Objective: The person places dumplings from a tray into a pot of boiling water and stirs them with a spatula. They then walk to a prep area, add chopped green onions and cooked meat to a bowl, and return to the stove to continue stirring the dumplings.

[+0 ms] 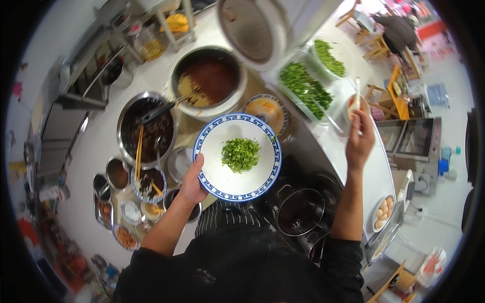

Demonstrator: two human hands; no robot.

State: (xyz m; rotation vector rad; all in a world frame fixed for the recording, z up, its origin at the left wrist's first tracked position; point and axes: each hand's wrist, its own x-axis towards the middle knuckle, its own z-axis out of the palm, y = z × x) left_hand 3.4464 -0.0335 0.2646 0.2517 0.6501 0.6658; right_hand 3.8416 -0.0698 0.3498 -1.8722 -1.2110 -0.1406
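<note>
My left hand (193,183) grips the left rim of a white bowl (214,160) with a blue key-pattern border, thumb over the edge. Chopped green herbs (241,155) lie in a small heap on the bowl's bottom. Off to the right, my right hand (359,134) is closed around a thin white handle (358,87) that points away from me; its working end cannot be made out. Just beyond those fingers is a small container (351,105) with something reddish, partly hidden by the hand. Nearby stands a clear tub of chopped greens (305,88) with a spoon (327,115) in it.
A large pot of red-brown broth (217,73) stands behind the bowl, its lid (247,30) raised. Left are a steel pot of dark sauce (146,126) and several condiment bowls. A black pot (300,212) sits on the stove, right of my body; eggs (384,212) lie farther right.
</note>
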